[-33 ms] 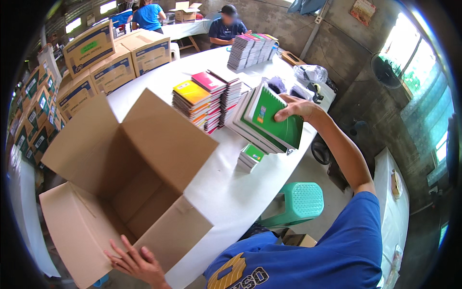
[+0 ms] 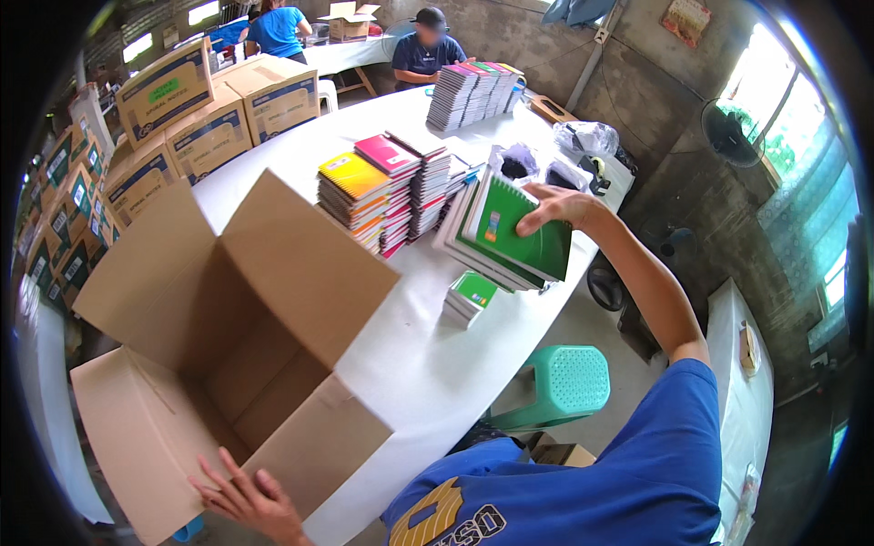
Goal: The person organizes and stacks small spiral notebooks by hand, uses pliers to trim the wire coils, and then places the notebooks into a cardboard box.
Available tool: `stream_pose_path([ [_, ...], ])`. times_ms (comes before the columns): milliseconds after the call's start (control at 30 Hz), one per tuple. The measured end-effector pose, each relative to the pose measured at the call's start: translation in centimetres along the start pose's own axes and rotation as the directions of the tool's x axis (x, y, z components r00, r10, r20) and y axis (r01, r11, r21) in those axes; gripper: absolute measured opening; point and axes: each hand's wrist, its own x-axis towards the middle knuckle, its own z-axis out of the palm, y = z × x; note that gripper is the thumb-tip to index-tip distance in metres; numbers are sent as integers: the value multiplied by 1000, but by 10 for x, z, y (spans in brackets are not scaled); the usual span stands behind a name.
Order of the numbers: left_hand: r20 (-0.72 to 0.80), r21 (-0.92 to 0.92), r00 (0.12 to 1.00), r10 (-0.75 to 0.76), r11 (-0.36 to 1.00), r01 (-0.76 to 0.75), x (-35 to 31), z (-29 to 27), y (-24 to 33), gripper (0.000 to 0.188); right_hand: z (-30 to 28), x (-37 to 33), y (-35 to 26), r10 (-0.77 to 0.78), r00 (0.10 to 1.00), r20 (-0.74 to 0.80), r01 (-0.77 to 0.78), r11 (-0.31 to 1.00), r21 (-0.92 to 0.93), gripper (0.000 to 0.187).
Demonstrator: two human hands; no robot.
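Note:
My right hand [image 2: 560, 209] grips a thick stack of spiral notebooks [image 2: 519, 232] with a green cover on top, the thumb lying over that cover. The stack is tilted, and its underside against the table is hard to see. Beside it, nearer me, lies a small pile of green-topped notebooks [image 2: 475, 289]. At the lower left, my left hand [image 2: 250, 499] spreads its fingers against the near flaps of an open cardboard box [image 2: 305, 264]. The inside of the box shows bare brown cardboard. Yellow, red and dark notebook piles [image 2: 355, 177] stand just past the box.
The long white table [image 2: 401, 341] carries another row of notebook stacks [image 2: 473, 96] at its far end, near a seated person [image 2: 423, 55]. Closed cartons [image 2: 209, 136] are piled at the left. A green plastic stool [image 2: 569, 378] stands by the table's right edge.
The view has shifted very slightly, so the box and piles sit a little further left. Both hands keep practically the same places and grips.

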Motion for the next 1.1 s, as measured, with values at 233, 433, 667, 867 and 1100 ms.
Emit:
stream_pose_path([
  [233,-176,-47,968,-181,983,175,23,-65,116,49,-127,67,145,284,922,263,-131,869,-478,61],
  [433,-240,-268,970,-42,963,-25,7,-52,254,48,-161,156,220,308,768,561,83,821,-565,60],
  [667,184,-442,952,244,886,-142,17,-27,395,55,-150,189,206,379,674,634,280,663,-694,63],
  [867,418,-632,864,282,773,54,54,52,490,59,-152,176,218,69,771,633,514,521,-682,74],
  [1100,401,-634,791,462,763,-124,41,101,546,61,-122,91,224,-311,823,475,565,362,-742,116],
])
